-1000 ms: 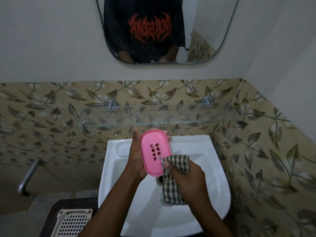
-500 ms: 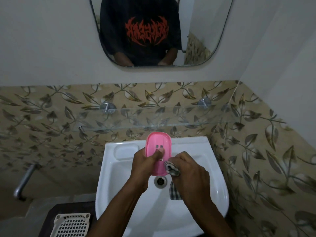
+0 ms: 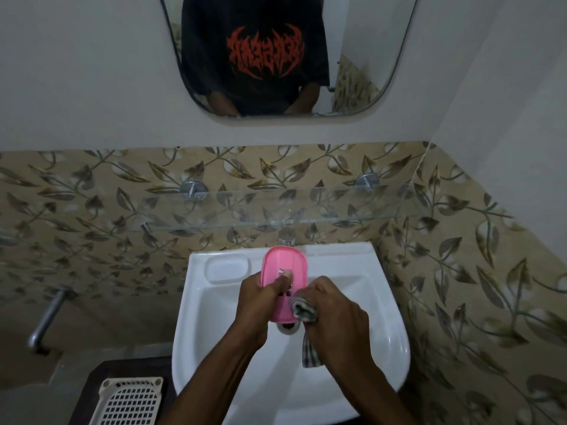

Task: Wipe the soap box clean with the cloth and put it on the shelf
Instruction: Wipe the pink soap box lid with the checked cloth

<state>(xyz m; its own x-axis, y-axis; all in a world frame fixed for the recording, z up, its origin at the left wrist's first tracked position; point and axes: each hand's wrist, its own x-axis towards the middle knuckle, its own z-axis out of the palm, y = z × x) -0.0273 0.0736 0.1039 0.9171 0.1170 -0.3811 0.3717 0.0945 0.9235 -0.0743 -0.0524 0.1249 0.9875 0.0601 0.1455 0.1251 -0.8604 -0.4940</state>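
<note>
Soap box (image 3: 285, 262): pink, held in the air over the white sink (image 3: 389, 342), roughly above the drain (image 3: 288, 328). Its long axis runs near-to-far and the far end points at the tap (image 3: 287, 236). The slotted face is toward the camera. It is not on the shelf (image 3: 306, 210) yet. Left hand (image 3: 260, 297) grips the box from its left edge, with one digit laid across the slotted face and the rest wrapped behind, out of sight. Right hand (image 3: 336, 312) is closed round the checked cloth (image 3: 303, 308). The bunched wad sticks out of the fist and touches the near right edge of the box, and a loose tail of cloth hangs below the hand into the basin. The hands are just beside each other, with box and cloth between them. The shelf is clear glass, fixed to the leaf-pattern tiled wall on the far side of the sink and higher up, and carried on two metal brackets (image 3: 193, 189). The sink has a moulded soap recess (image 3: 227, 268) on its far left rim, just left of the box. The mirror (image 3: 368, 56) on the far wall shows a dark T-shirt with red print. Near left, a white lattice basket (image 3: 132, 400) sits on a dark desk (image 3: 89, 391). A metal pipe (image 3: 46, 320) is on the left wall, well apart from the sink.
</note>
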